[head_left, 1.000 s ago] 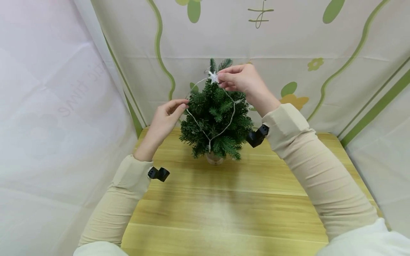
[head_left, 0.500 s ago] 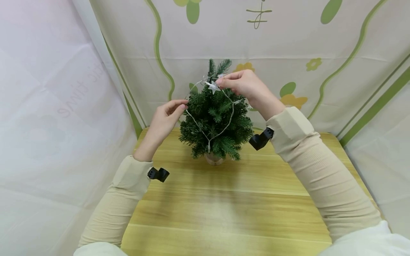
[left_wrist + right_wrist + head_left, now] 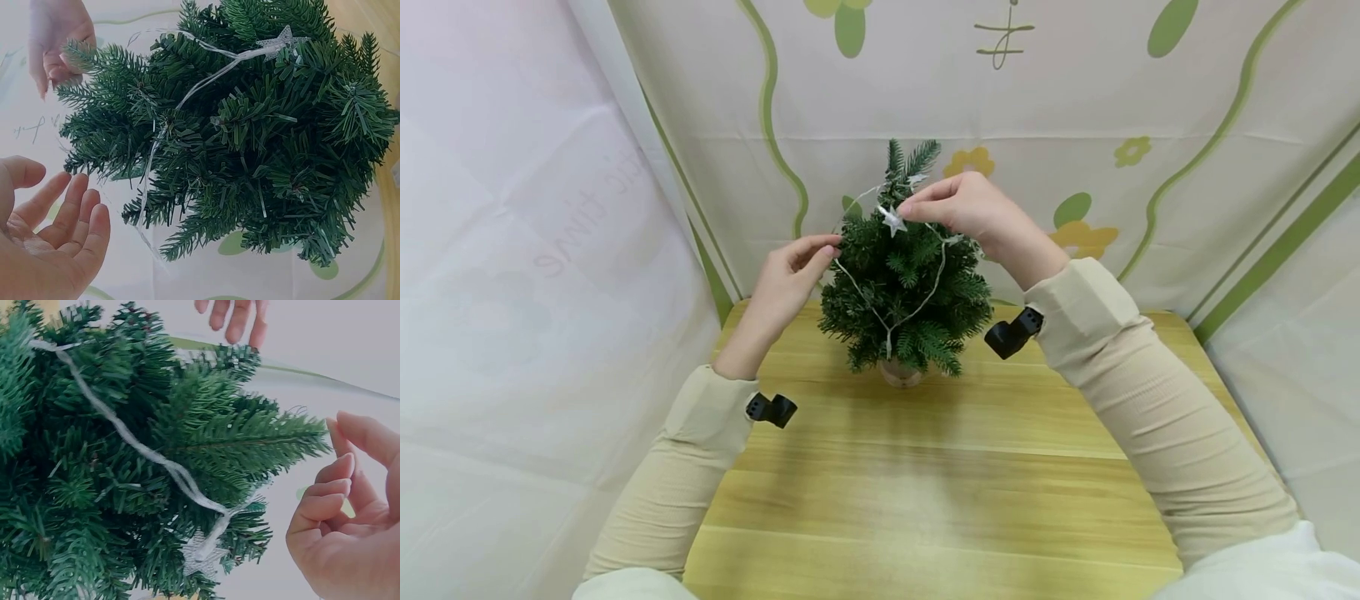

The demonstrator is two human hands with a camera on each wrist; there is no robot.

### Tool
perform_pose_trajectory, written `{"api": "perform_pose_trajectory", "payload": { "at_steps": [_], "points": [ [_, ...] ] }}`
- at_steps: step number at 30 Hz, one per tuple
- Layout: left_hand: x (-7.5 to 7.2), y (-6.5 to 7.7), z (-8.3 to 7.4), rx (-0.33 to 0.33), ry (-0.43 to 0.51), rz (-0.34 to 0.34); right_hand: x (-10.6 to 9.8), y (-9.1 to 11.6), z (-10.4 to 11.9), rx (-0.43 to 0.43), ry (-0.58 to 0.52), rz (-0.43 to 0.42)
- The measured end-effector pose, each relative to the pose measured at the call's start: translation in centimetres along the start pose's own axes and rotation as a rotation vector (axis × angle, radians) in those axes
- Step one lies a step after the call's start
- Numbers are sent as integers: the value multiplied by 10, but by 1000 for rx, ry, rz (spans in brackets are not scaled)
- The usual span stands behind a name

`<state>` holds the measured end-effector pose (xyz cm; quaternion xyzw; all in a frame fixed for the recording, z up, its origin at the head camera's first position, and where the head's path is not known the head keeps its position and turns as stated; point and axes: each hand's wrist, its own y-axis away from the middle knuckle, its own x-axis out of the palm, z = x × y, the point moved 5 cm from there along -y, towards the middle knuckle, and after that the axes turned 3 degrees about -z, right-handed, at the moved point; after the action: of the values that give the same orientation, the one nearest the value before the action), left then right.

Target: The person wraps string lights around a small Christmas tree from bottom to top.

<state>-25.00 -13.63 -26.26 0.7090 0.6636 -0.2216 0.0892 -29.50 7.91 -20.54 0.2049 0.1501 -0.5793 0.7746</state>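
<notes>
A small artificial Christmas tree [image 3: 906, 283] stands in a pot on the table. A pale fairy light string [image 3: 940, 275] with clear stars loops over its front. Near the top, my right hand [image 3: 973, 208] pinches a clear star light [image 3: 892, 222] of that string between thumb and fingertips; in the right wrist view the pinched star is not distinguishable. My left hand [image 3: 786, 275] is at the tree's left side, near the string. In the left wrist view, the left hand's fingers [image 3: 81, 219] are loosely spread, with the thumb apart and nothing visible between them.
The wooden table [image 3: 910, 483] extends in front of the tree. Behind it hangs a pale curtain [image 3: 1045, 100] printed with flowers and green lines. White fabric sides [image 3: 550, 333] rise at left and right. Another star [image 3: 275, 42] sits among the branches.
My right hand has moved down and slightly left, and the star at its fingertips came down with it, in front of the upper branches. My left hand has stayed almost still.
</notes>
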Motion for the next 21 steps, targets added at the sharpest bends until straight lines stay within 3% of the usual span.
{"api": "perform_pose_trajectory", "payload": {
  "at_steps": [13,21],
  "points": [
    [0,0,-2,2,21,3,4,0,-3,-36,10,17],
    [0,0,-2,13,62,3,1,-1,-6,-63,-91,-4]
  ]
}}
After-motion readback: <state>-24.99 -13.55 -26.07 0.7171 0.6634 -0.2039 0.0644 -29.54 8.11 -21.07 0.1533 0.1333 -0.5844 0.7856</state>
